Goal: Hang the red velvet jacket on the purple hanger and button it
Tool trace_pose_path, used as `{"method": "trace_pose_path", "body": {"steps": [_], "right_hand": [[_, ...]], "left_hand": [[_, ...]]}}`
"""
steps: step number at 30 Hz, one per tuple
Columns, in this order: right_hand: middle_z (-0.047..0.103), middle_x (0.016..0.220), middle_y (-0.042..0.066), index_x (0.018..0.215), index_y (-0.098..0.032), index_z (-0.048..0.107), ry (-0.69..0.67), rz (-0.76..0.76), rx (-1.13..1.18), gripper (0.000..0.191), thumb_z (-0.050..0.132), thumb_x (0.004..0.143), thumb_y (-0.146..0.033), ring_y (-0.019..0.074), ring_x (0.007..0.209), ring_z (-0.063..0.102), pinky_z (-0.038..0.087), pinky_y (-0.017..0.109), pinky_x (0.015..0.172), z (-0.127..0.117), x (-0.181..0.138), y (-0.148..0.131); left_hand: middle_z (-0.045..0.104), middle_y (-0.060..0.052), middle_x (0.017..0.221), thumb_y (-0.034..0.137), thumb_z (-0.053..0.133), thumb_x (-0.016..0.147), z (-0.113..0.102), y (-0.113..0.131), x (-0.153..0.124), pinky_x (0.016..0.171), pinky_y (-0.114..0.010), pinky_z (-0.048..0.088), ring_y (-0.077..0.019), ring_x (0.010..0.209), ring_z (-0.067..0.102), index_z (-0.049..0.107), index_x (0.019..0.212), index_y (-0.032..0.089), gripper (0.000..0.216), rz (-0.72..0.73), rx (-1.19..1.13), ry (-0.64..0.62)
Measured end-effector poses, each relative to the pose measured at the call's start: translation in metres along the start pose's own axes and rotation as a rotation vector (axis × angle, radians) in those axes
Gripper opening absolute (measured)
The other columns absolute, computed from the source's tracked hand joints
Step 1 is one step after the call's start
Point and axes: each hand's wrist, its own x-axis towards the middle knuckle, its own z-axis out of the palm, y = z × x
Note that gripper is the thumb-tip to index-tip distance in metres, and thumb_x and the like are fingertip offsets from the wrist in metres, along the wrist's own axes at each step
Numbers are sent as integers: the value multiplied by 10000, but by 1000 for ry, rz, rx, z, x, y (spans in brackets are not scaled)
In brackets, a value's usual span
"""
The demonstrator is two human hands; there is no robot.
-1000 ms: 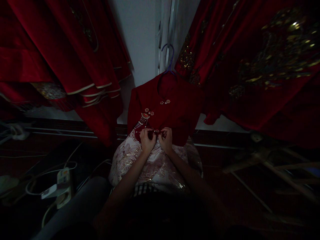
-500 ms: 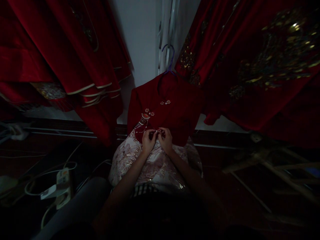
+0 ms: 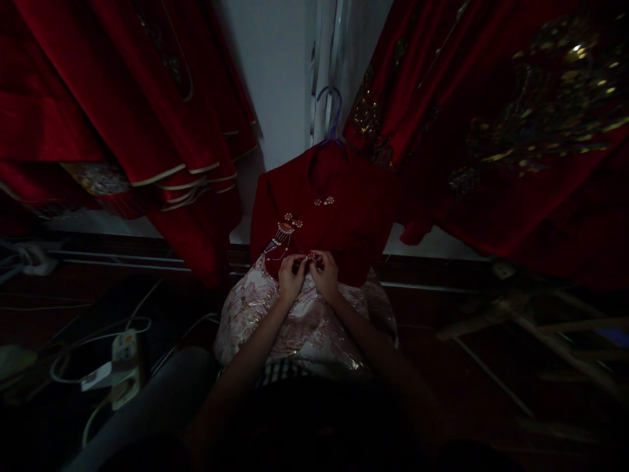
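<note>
A dark red velvet jacket [image 3: 344, 216] hangs on a purple hanger [image 3: 332, 111] in front of me, its lower hem over a pale pink embroidered fabric [image 3: 255, 314] on my lap. My left hand [image 3: 291, 276] and my right hand [image 3: 324, 274] are side by side at the jacket's lower front. Both pinch a small beaded clasp [image 3: 310, 258] there, fingers curled. A tasselled bead ornament [image 3: 285, 233] and a pearl fastening [image 3: 324, 201] sit higher on the jacket.
Red velvet garments [image 3: 147, 118] hang at the left, and gold-embroidered red ones [image 3: 515, 131] at the right. A white power strip [image 3: 122, 364] with cables lies on the dark floor at the left. Wooden sticks [image 3: 531, 328] lie at the right.
The left hand's fingers have shifted slightly up and right on the clasp. Both hands stay at the same spot on the jacket.
</note>
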Motion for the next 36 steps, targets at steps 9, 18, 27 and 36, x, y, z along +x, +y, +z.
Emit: {"method": "trace_pose_path", "body": {"steps": [9, 18, 27, 36], "right_hand": [[614, 960, 55, 1027, -201, 612, 3, -45, -12, 243, 540, 798, -171, 189, 914, 547, 456, 332, 852, 0, -1, -2], [612, 977, 52, 1011, -212, 603, -38, -59, -39, 250, 538, 778, -148, 203, 944, 543, 432, 356, 884, -1, -2, -2], [571, 1007, 75, 1049, -197, 552, 18, -63, -48, 284, 535, 772, -135, 213, 960, 523, 434, 379, 873, 2, -2, -1], [538, 1044, 102, 1093, -196, 514, 146, -104, 20, 229, 440, 880, -154, 195, 985, 528, 472, 378, 874, 4, -7, 3]], "left_hand": [[652, -55, 899, 338, 567, 862, 3, -4, -2, 800, -308, 486, -161, 834, 614, 623, 952, 188, 184, -50, 13, 7], [678, -34, 849, 349, 584, 839, 4, -6, -3, 741, -277, 507, -139, 746, 640, 627, 920, 187, 186, -152, -57, -16], [718, -54, 788, 299, 689, 689, -6, -11, 38, 717, -296, 547, -155, 714, 668, 691, 784, 155, 173, -317, -397, -252], [708, -47, 898, 405, 658, 752, 3, 0, 107, 713, -260, 523, -124, 753, 635, 699, 877, 157, 281, -443, -593, 24]]}}
